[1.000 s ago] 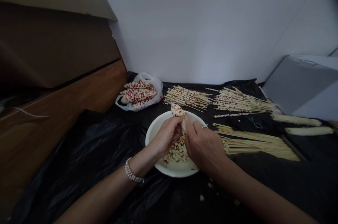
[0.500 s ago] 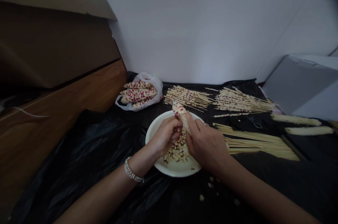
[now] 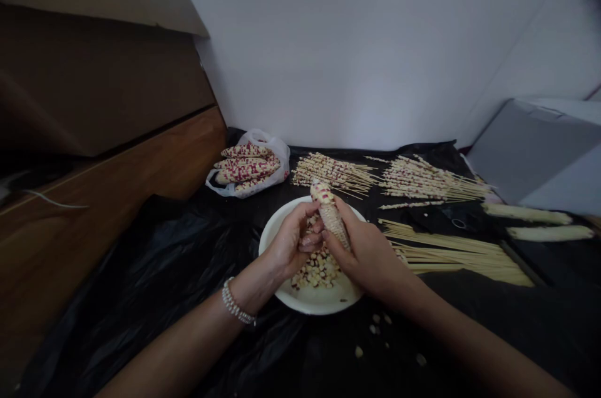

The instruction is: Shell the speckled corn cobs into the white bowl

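Note:
A partly stripped corn cob (image 3: 330, 212), red and pale kernels left only at its far tip, is held over a white bowl (image 3: 282, 226). My right hand (image 3: 370, 251) is wrapped round the bare lower part of the cob. My left hand (image 3: 293, 241), with a bead bracelet at the wrist, has its fingers curled against the cob's left side. Loose kernels (image 3: 315, 270) lie heaped in the bowl beneath both hands.
A plastic bag of whole cobs (image 3: 246, 169) lies at the back left. Skewers threaded with kernels (image 3: 333, 173) (image 3: 425, 182) lie behind the bowl, bare skewers (image 3: 451, 254) to its right. Stripped cobs (image 3: 528, 214) rest by a grey box (image 3: 539, 151). A few kernels (image 3: 375, 323) are scattered on black plastic.
The cob has turned in my hands, so that its bare stripped side faces up. My right hand has rolled outward under it. My left fingers stay against it.

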Demonstrator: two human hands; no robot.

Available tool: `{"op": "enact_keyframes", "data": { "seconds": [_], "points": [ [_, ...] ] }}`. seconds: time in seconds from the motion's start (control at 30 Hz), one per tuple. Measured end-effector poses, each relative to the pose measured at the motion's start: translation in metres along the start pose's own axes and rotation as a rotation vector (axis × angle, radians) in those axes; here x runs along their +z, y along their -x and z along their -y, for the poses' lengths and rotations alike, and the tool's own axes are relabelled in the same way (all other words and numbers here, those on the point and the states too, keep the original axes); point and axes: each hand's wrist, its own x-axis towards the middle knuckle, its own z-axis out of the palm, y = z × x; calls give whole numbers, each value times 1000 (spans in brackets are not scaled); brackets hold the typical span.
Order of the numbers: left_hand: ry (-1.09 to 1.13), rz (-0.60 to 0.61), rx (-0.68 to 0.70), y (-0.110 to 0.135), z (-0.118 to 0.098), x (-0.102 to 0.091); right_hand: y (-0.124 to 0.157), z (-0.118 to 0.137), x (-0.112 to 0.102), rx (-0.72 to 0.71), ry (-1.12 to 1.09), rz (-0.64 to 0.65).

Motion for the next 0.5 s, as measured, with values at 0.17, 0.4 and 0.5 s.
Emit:
{"op": "enact_keyframes", "data": {
  "seconds": [0.17,0.4,0.5],
  "points": [
    [-28,-18,2,1,-3,1,3,-1,8,-57,162,-88],
    [-106,2,-14,1,-4,-2,6,-1,17,-120,303,-152],
    [-150,-16,31,1,-2,-3,5,-1,17,-112,281,-160]
  ]
}}
